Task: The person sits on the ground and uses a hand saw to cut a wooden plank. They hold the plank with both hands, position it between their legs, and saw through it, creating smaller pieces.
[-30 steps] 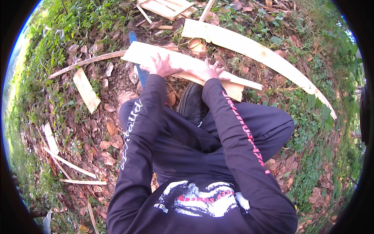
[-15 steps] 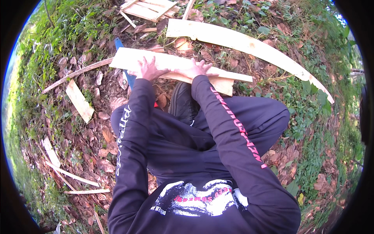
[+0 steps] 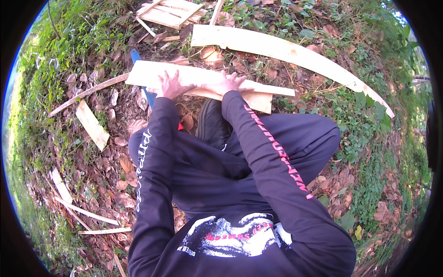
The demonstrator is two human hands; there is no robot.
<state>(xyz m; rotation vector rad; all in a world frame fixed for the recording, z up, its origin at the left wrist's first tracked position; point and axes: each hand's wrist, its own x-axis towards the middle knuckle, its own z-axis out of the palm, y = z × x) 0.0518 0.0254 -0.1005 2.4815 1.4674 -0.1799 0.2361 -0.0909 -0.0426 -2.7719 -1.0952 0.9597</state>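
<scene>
Hands: we are pressing left hand (image 3: 170, 86) and right hand (image 3: 226, 84), fingers spread flat, onto pale rough-sawn wooden plank (image 3: 152, 74); steadying it; next needs firm hold.

Blue tool (image 3: 148, 94) mostly hidden under the plank (image 3: 203, 78) beside the left hand (image 3: 171, 86); pallet (image 3: 168, 11) beyond cut off by the rim.

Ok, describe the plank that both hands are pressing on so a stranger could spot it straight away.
Start at the crouching person's black shoe on the leaf-covered ground. Just beyond its toe lies a pale wooden plank with the left hand and right hand flat on it. Unlike the longer curved board farther away, it is shorter and lies across a blue bar.
</scene>
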